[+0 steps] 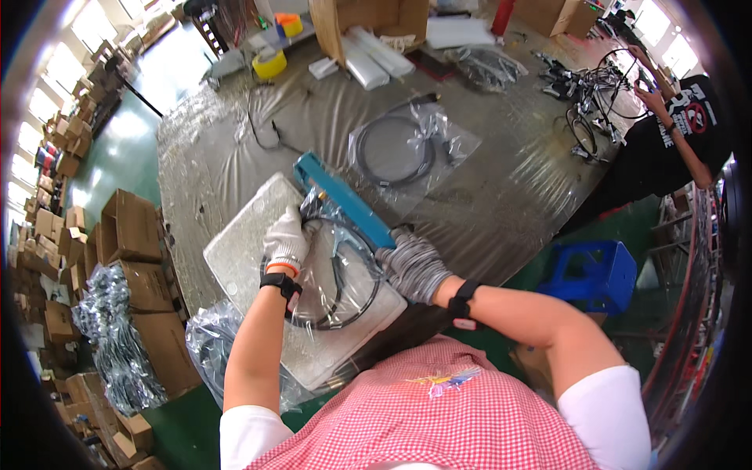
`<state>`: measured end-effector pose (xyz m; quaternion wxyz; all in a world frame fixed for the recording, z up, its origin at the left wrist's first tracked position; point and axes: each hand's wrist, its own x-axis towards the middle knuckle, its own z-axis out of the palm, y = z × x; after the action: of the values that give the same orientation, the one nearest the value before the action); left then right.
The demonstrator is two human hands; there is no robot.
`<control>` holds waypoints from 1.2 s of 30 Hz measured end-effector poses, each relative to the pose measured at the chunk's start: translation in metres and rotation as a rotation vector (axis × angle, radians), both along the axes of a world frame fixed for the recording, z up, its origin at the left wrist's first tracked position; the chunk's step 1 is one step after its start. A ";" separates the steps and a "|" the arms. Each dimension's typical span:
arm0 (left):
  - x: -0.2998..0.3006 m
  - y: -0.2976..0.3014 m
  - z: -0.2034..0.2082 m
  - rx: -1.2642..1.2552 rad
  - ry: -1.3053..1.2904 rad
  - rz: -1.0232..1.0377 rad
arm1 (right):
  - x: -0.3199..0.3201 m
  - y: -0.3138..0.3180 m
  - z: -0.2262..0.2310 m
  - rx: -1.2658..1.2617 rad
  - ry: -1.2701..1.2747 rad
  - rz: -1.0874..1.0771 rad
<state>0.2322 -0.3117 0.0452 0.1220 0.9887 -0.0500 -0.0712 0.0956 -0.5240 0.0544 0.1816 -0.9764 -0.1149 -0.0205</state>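
My left hand (287,237), in a white knit glove, is closed on the gathered mouth of a clear plastic bag (317,309). A coiled black cable (371,301) lies inside that bag, over a white foam board (243,235). Along the board's far right side slants a long teal bag sealer (345,202), with the bag's upper end bunched against it. My right hand (415,266), in a grey striped glove, is wrapped round the sealer's near end; its fingertips are partly hidden.
Beyond the sealer lies another bagged cable coil (392,153). Yellow tape (269,64) and a cardboard box (376,27) stand at the back. A person in black (677,149) handles a heap of cables (583,94) at right. A blue stool (591,274) and left-hand cartons (133,227) flank the table.
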 end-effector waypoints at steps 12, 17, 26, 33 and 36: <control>-0.083 0.062 0.088 -0.643 0.127 0.077 | -0.133 -0.145 -0.113 0.047 -0.054 -0.269; -0.159 0.079 0.129 -0.712 0.044 0.296 | -0.137 -0.144 -0.141 0.074 -0.258 -0.100; -0.230 0.209 0.149 -1.085 -0.266 0.698 | -0.134 -0.147 -0.159 -0.036 -0.349 -0.209; -0.238 0.312 0.053 -0.858 -0.096 0.996 | -0.127 -0.127 -0.170 -0.120 -0.275 -0.723; -0.234 0.330 0.010 -0.148 0.157 0.837 | -0.131 -0.111 -0.145 0.000 -0.093 -0.756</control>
<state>-0.0020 0.0184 0.0553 0.2143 0.9039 0.3599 -0.0869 -0.0354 -0.6348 -0.0902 0.1559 -0.9479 0.2453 -0.1301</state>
